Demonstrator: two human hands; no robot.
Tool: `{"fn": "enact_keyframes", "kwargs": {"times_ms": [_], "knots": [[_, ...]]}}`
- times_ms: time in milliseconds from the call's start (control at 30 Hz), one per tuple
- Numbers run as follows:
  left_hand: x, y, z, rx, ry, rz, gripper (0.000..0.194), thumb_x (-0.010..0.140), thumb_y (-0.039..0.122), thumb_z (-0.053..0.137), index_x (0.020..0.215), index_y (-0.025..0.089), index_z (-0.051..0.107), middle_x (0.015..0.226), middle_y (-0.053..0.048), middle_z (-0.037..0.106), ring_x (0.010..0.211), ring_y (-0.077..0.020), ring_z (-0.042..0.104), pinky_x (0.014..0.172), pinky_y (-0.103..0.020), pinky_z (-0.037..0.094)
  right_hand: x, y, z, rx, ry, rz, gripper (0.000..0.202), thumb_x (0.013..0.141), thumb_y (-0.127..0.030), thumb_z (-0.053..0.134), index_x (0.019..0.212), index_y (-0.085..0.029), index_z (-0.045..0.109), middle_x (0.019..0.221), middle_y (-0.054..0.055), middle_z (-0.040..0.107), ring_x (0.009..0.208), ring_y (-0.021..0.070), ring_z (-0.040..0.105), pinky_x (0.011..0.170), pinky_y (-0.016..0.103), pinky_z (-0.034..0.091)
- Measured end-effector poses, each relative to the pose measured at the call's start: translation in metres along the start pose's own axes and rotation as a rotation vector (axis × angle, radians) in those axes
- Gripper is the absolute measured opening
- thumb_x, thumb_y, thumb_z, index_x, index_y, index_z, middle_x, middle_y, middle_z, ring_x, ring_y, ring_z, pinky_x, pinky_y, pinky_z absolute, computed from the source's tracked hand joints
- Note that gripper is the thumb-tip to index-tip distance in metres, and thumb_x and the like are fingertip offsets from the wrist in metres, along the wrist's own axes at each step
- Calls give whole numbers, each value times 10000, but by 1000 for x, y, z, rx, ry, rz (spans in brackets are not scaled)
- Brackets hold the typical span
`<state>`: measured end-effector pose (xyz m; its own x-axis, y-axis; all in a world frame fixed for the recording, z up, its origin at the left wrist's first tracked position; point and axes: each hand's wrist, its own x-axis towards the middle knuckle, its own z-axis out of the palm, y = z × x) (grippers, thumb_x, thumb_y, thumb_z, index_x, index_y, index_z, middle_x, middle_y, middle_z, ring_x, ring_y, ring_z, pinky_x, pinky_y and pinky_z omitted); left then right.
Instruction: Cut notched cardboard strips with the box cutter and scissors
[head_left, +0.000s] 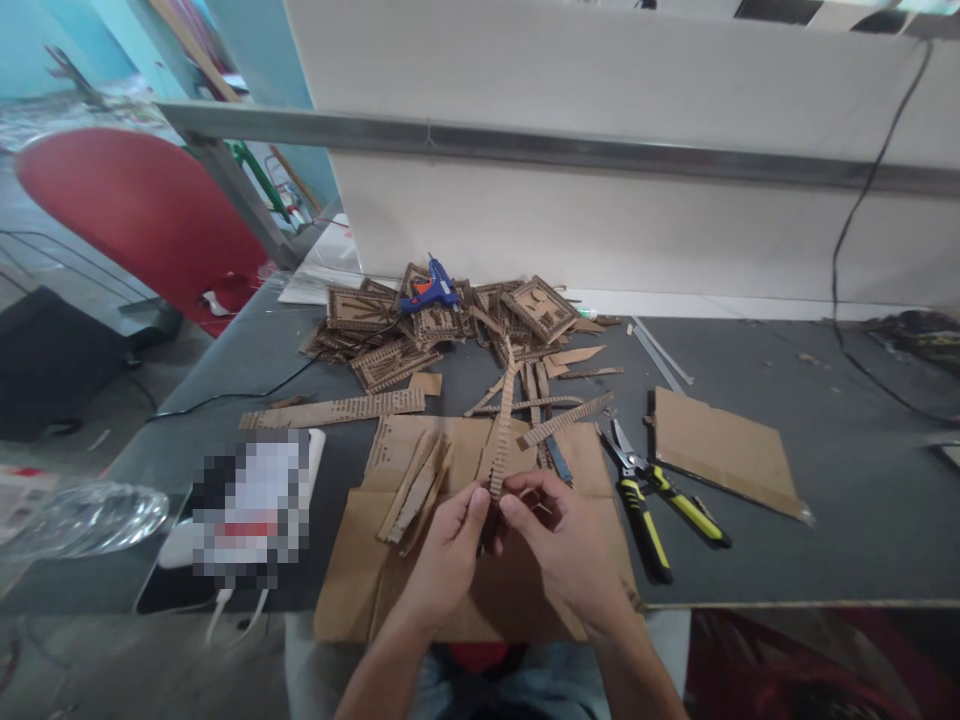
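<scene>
Between both hands stands a narrow corrugated cardboard strip point(502, 440), its lower end pinched in the fingertips and its upper end pointing away from me. My left hand point(456, 540) grips it from the left side, thumb on top. My right hand point(551, 530) holds the same end from the right, fingers curled. Beneath them a flattened cardboard sheet point(349, 570) covers the table's front. Several folded cardboard strips point(414, 490) lie on it, left of my left hand. Yellow-and-black pruning shears point(645, 480) rest with blades apart, to the right of my right hand.
A blue glue gun point(433, 288) lies on a pile of cardboard frames point(367, 308) at the back. A flat cardboard piece point(720, 445) sits at the right. At left are a phone point(300, 500) with white cables and a clear plastic bottle point(90, 515). A black cord point(247, 405) crosses the table.
</scene>
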<state>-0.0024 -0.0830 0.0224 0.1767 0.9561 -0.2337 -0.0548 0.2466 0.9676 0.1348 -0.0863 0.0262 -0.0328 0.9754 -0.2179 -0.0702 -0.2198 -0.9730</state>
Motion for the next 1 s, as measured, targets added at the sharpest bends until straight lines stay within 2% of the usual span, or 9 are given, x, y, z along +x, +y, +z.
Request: {"fn": "enact_keyframes", "kwargs": {"times_ms": [67, 133, 367, 567, 667, 733, 867, 933, 1000], "knots": [[0, 1, 0, -3, -13, 13, 489, 933, 591, 518, 701, 165, 584, 627, -9, 541, 600, -135, 498, 588, -236, 413, 2, -4, -1, -7, 26, 4, 290, 847, -467, 705, 952, -205, 639, 762, 8, 671, 600, 157, 648, 624, 308, 530], [-1, 2, 1, -5, -33, 15, 479, 943, 576, 510, 716, 163, 592, 649, -14, 552, 608, -135, 498, 588, -238, 411, 5, -7, -1, -17, 62, -12, 303, 828, -472, 721, 925, -198, 637, 714, -1, 639, 594, 151, 626, 585, 288, 516], [-4, 2, 3, -51, -52, -6, 446, 950, 543, 524, 761, 153, 629, 680, -16, 581, 609, -129, 497, 588, -235, 415, 12, -9, 2, 78, 44, -47, 302, 792, -453, 762, 790, -177, 638, 854, 5, 600, 503, 75, 556, 477, 248, 504], [-4, -2, 9, -248, -66, -90, 456, 940, 541, 551, 726, 148, 641, 671, -45, 653, 614, -136, 584, 605, -231, 440, 11, -7, 0, 402, -127, 163, 386, 732, -504, 812, 820, -190, 604, 497, -80, 513, 382, 93, 487, 365, 229, 486], [-3, -3, 9, -322, -122, -124, 448, 948, 526, 547, 744, 148, 674, 683, -60, 684, 660, -156, 634, 608, -230, 456, 8, -13, -4, 430, -158, 231, 405, 731, -527, 808, 793, -183, 603, 451, -85, 492, 347, 92, 485, 356, 212, 443], [-1, -1, 5, -304, -91, -129, 420, 919, 538, 589, 786, 157, 707, 742, -69, 719, 727, -182, 666, 655, -248, 496, 6, -19, -6, 440, -134, 243, 413, 713, -527, 823, 791, -176, 618, 465, -86, 484, 362, 76, 470, 376, 200, 422], [1, 4, -3, -152, 73, -70, 353, 831, 533, 704, 880, 186, 748, 896, -70, 756, 913, -228, 681, 864, -309, 529, 5, -28, -7, 443, -28, 243, 426, 651, -477, 883, 825, -156, 662, 522, -83, 488, 416, 17, 346, 401, 152, 310], [0, 5, -3, -115, 89, -72, 381, 813, 553, 711, 906, 185, 746, 873, -73, 751, 928, -246, 677, 845, -325, 540, 5, -26, -5, 442, -10, 237, 433, 639, -486, 886, 815, -156, 668, 537, -74, 503, 429, 22, 354, 404, 156, 332], [-1, 4, 0, -117, 73, -87, 409, 816, 575, 694, 900, 176, 729, 806, -70, 733, 857, -238, 675, 747, -308, 547, 5, -21, -1, 435, 4, 216, 426, 655, -507, 867, 784, -164, 652, 530, -64, 521, 420, 44, 406, 392, 173, 395]]}}
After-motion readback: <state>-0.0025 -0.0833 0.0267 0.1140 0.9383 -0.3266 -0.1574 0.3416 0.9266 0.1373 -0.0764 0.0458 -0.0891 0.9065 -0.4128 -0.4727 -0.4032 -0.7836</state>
